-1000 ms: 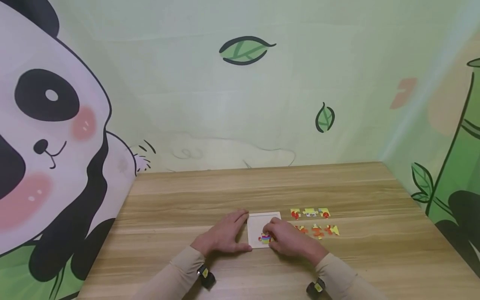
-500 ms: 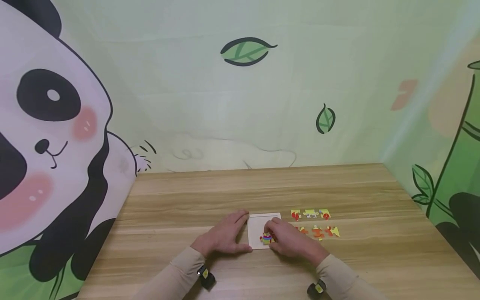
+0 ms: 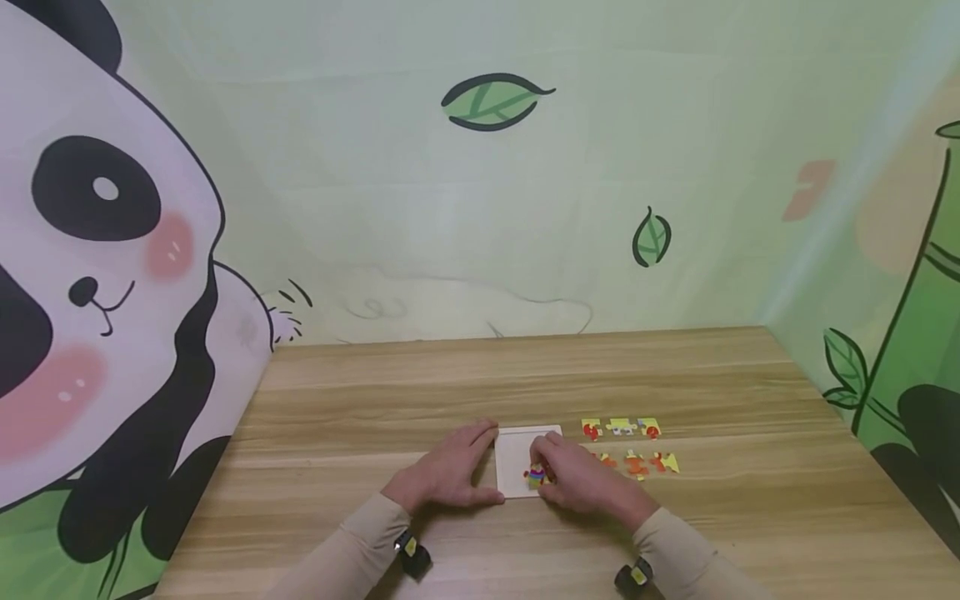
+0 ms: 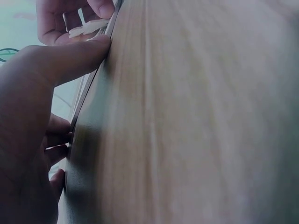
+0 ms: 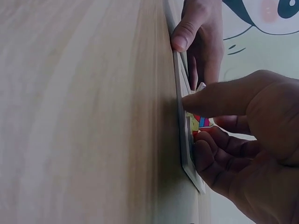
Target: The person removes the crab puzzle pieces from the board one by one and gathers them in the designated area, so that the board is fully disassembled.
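Note:
A shallow white puzzle tray lies on the wooden table. My left hand rests along its left side, thumb at the near corner and fingers at the far corner. Over the tray's right part, my right hand pinches a rainbow-striped puzzle piece. In the right wrist view, this striped piece shows tilted between thumb and fingers, and the thumb touches the tray rim. In the left wrist view, the piece's pale edge stands up from the tray. My right fingers partly hide it.
Right of the tray, two rows of loose yellow, red and orange puzzle pieces lie on the table. My right hand partly covers the nearer row. A printed panda backdrop stands behind and beside the table.
The striped piece has shifted slightly right and turned a little in my right fingers. My left hand stays in place at the tray's left side.

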A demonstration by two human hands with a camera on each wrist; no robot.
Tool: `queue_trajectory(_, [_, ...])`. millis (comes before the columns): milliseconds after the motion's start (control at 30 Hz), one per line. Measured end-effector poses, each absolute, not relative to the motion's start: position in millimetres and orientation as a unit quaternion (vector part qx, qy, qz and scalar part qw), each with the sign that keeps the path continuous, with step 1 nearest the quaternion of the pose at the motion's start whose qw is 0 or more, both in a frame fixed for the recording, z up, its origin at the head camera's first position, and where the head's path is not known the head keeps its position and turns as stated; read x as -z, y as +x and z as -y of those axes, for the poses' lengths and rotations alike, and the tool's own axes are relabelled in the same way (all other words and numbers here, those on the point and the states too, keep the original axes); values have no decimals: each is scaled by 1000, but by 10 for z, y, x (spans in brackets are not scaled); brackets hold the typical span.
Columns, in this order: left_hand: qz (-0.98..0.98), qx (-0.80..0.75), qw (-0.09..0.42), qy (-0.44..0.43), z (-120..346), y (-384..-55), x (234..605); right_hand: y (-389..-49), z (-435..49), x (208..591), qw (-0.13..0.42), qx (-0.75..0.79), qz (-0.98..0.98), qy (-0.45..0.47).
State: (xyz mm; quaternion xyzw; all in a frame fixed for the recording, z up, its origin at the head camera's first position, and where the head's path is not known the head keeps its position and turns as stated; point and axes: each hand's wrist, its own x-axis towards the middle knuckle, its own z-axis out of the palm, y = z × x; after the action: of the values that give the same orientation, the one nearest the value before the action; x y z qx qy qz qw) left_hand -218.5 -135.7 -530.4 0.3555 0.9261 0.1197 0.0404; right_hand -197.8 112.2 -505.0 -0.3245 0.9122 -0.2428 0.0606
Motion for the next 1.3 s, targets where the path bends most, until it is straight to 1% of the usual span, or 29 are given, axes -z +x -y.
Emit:
queue_trajectory(367, [-925,-122,32,360,1362,-2206,5297,-2000,-1108,5048,48,231,-918,-318])
queue_trajectory(700, [-927,-122,41,353,1367,-2212,5323,-2046,-1113,5075,26,234,-916,-324])
queue_trajectory(1000, [-927,-122,40,352,1364,-2201,5326,-2059,-1107,5071,38,241,-920,-307])
queue_trajectory(1300, [-930,-123,51,344,1359,-2178,5313,-2059,-1097,5109,16,251,-917,-309])
